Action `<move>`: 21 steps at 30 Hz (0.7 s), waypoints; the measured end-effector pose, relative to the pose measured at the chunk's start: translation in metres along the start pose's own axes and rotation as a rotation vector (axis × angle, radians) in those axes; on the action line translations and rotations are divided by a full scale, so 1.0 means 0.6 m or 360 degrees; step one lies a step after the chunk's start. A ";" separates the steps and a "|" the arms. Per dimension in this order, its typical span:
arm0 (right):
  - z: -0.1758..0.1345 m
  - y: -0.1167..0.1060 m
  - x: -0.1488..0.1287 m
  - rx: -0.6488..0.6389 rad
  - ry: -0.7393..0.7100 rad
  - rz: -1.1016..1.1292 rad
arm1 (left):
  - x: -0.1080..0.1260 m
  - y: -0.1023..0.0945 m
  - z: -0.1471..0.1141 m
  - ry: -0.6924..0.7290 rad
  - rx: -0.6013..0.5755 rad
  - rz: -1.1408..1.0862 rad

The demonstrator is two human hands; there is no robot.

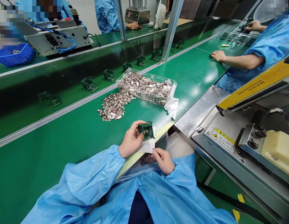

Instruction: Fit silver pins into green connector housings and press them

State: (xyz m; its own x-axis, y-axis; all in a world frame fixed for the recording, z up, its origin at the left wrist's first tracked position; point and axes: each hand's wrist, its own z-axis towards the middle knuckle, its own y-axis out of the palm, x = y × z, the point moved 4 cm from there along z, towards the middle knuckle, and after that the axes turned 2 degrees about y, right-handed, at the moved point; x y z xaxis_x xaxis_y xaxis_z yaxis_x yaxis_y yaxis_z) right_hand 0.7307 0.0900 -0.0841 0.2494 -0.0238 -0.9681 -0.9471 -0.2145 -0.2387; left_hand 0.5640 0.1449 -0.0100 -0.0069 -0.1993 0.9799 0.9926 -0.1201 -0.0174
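Small dark-green fixture (pixel 146 130) held upright above the table edge.

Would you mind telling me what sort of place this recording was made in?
Most likely an electronics assembly line in a factory: a long green conveyor belt carries small fixtures, a clear tray holds heaps of small metal parts, and co-workers in blue smocks sit alongside.

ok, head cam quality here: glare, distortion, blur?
Head view: white overhead glare streaks the green table by the clear tray; wide-angle bending curves the conveyor rail; left hand and the green part it holds are sharp; faces up top are pixelated.
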 end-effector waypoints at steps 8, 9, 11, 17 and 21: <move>0.010 -0.048 -0.024 -0.0004 0.0024 -0.0383 | 0.009 -0.006 -0.002 -0.0058 0.0086 -0.0107; 0.009 -0.056 -0.034 0.0007 0.0007 -0.0422 | 0.009 -0.006 -0.002 -0.0062 0.0095 -0.0122; 0.005 -0.073 -0.059 0.0050 -0.0032 -0.0457 | 0.008 -0.007 -0.002 -0.0070 0.0106 -0.0158; 0.009 -0.086 -0.127 0.0177 -0.0057 -0.0056 | 0.003 -0.007 -0.006 -0.0019 0.0132 -0.0187; 0.034 -0.056 -0.148 0.0419 -0.0182 0.0156 | 0.004 -0.004 -0.010 0.0030 0.0115 -0.0114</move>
State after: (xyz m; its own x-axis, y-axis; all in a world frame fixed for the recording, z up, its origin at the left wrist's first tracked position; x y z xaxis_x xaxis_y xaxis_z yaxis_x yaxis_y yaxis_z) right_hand 0.7365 0.1190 0.0082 0.1443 0.0816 -0.9862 -0.9890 0.0445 -0.1410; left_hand 0.5606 0.1387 -0.0087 -0.0797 -0.2113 0.9742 0.9956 -0.0646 0.0674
